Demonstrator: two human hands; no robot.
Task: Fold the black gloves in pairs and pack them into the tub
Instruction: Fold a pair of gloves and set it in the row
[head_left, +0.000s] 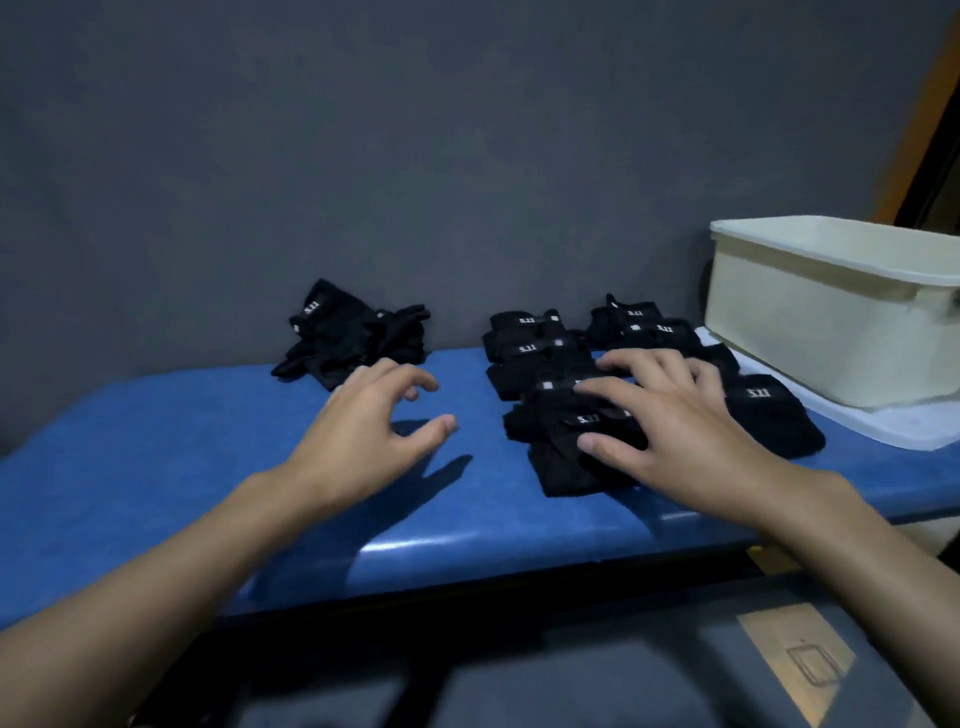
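Head view: folded black gloves (563, 467) under spread right grip (670, 415); left grip (363, 431) relaxed.

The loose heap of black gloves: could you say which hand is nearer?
Left. Left hand just in front of the loose black glove heap; right hand resting on folded black gloves farther right.

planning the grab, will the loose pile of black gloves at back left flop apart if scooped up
Likely floppy: the loose glove pile lies crumpled, fingers splayed, so pieces would probably dangle or drop. Probably light, being soft fabric. Pushed, it would likely bunch rather than slide on the blue bench top.
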